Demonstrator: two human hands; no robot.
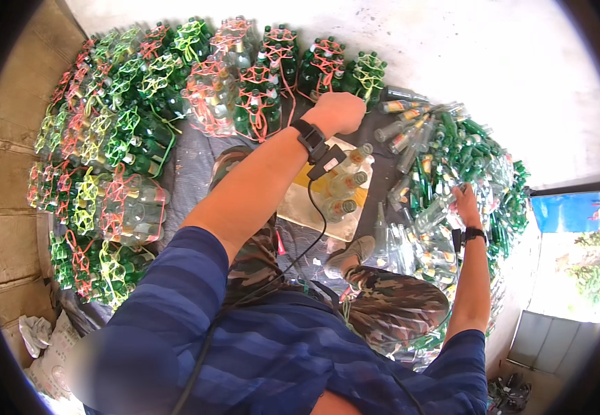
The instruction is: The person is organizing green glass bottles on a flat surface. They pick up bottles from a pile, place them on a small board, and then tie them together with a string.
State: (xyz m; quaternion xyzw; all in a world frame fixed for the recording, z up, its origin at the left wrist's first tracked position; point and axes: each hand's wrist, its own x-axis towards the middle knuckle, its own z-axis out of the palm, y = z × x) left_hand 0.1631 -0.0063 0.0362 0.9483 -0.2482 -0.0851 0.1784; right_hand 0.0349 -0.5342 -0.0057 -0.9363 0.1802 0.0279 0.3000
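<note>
My left hand (pixel 339 111) hangs over the far end of a white and yellow board (pixel 300 202). Its fingers are curled and turned away from me, so whether anything is in them is hidden. Three clear glass bottles (pixel 342 185) stand on the board's right half. At the right, my right hand (pixel 466 203) grips a clear glass bottle (pixel 433 211) by its neck. That bottle lies tilted over a large heap of loose green and clear glass bottles (pixel 448 142).
Bundles of green and clear bottles tied with red and yellow-green plastic cord (pixel 123 122) line the left and back. Clear bottles (pixel 396 246) stand near my shoe (pixel 349 257). A cable (pixel 316 218) runs from my left wrist across my lap. A white wall (pixel 460 52) rises behind.
</note>
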